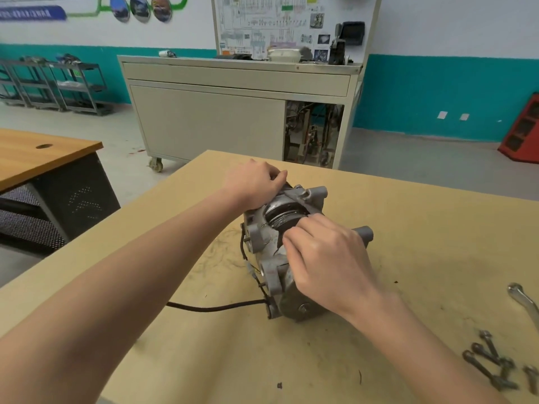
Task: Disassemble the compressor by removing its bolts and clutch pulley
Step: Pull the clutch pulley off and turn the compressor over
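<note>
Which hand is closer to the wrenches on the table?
The right hand. It holds the compressor near the middle, and the wrenches lie off to its right. The left hand grips the compressor's far end, farther away.

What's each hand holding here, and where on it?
Both hold the compressor: the left hand grips its far end, and the right hand curls over the middle of the housing.

The tan table [408, 217] is carrying the compressor [291, 301]; its black cable [215, 308] is trailing left; wrenches [485, 369] are lying far right.
</note>
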Demonstrator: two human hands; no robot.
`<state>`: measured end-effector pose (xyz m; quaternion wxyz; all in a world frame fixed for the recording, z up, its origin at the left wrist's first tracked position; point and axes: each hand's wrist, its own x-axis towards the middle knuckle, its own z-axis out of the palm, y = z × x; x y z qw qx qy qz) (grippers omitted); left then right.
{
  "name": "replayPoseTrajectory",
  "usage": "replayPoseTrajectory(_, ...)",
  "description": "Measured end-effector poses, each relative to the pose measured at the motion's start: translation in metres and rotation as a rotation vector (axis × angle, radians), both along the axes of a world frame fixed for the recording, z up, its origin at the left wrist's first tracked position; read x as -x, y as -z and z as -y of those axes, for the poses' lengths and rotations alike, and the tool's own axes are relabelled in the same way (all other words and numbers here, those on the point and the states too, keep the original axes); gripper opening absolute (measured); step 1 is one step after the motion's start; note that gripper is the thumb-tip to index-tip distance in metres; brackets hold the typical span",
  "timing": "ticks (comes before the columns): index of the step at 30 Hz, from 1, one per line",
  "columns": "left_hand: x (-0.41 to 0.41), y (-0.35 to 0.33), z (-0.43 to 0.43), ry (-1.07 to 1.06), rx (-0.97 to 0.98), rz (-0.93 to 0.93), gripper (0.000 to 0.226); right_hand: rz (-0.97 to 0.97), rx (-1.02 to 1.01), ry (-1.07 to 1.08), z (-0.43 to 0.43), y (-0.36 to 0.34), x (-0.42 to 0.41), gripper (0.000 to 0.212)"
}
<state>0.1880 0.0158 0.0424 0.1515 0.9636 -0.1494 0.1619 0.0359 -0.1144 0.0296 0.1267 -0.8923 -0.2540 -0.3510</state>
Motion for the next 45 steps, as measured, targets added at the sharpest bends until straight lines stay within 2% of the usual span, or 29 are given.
replayPoseTrajectory(6,0.004,-0.001,0.004,0.003,-0.034,-0.012,0.045,0.061,0.005,0.004,0.005,0.001,0.003,0.03)
replayPoseTrajectory(9,0.009,-0.003,0.005,0.039,-0.057,-0.078,0.047,0.09,-0.026,-0.003,0.01,0.007,0.007,0.028)
replayPoseTrajectory(10,0.008,-0.009,0.005,0.062,-0.058,-0.148,0.048,0.095,-0.046,-0.001,0.012,0.008,0.008,0.027)
replayPoseTrajectory(13,0.0,-0.032,0.013,0.061,-0.048,-0.527,0.059,0.093,-0.056,0.01,0.012,0.011,0.016,0.027)
replayPoseTrajectory(16,-0.01,-0.048,0.041,-0.013,-0.184,-0.734,0.061,0.067,0.029,0.079,0.016,0.011,0.026,0.026)
replayPoseTrajectory(18,-0.013,-0.048,0.056,-0.017,-0.315,-0.828,0.053,-0.023,0.014,0.246,0.019,0.008,0.033,0.039)
replayPoseTrajectory(21,-0.019,-0.04,0.053,-0.016,-0.341,-0.919,0.044,-0.341,-0.147,0.511,0.024,0.0,0.036,0.082)
replayPoseTrajectory(23,-0.021,-0.036,0.045,-0.034,-0.252,-0.97,0.042,-0.483,-0.32,0.459,0.024,0.002,0.035,0.086)
replayPoseTrajectory(25,-0.019,-0.036,0.042,-0.079,-0.217,-0.937,0.039,-0.516,-0.463,0.379,0.022,0.005,0.031,0.09)
replayPoseTrajectory(28,-0.017,-0.037,0.038,-0.055,-0.267,-0.855,0.033,-0.519,-0.538,0.339,0.014,0.007,0.022,0.1)
replayPoseTrajectory(32,-0.011,-0.031,0.027,-0.002,-0.094,-0.901,0.046,-0.445,-0.726,0.228,0.018,0.01,0.014,0.091)
replayPoseTrajectory(34,0.004,-0.032,0.017,0.025,0.031,-0.695,0.058,-0.431,-0.801,0.163,0.025,0.009,0.012,0.088)
replayPoseTrajectory(36,0.033,-0.038,0.006,0.203,0.247,-0.502,0.064,-0.438,-0.827,0.124,0.032,0.008,0.011,0.086)
replayPoseTrajectory(38,0.074,-0.048,-0.009,0.507,0.348,-0.515,0.066,-0.451,-0.839,0.116,0.039,0.005,0.015,0.085)
replayPoseTrajectory(39,0.096,-0.053,-0.014,0.62,0.308,-0.539,0.073,-0.455,-0.835,0.12,0.042,0.003,0.018,0.084)
replayPoseTrajectory(41,0.13,-0.051,-0.02,0.748,0.125,-0.487,0.1,-0.46,-0.799,0.139,0.049,-0.003,0.025,0.085)
replayPoseTrajectory(43,0.154,-0.042,-0.014,0.79,-0.105,-0.337,0.124,-0.466,-0.747,0.147,0.052,-0.015,0.028,0.084)
replayPoseTrajectory(45,0.166,-0.032,-0.002,0.756,-0.223,-0.162,0.135,-0.46,-0.652,0.157,0.051,-0.031,0.025,0.084)
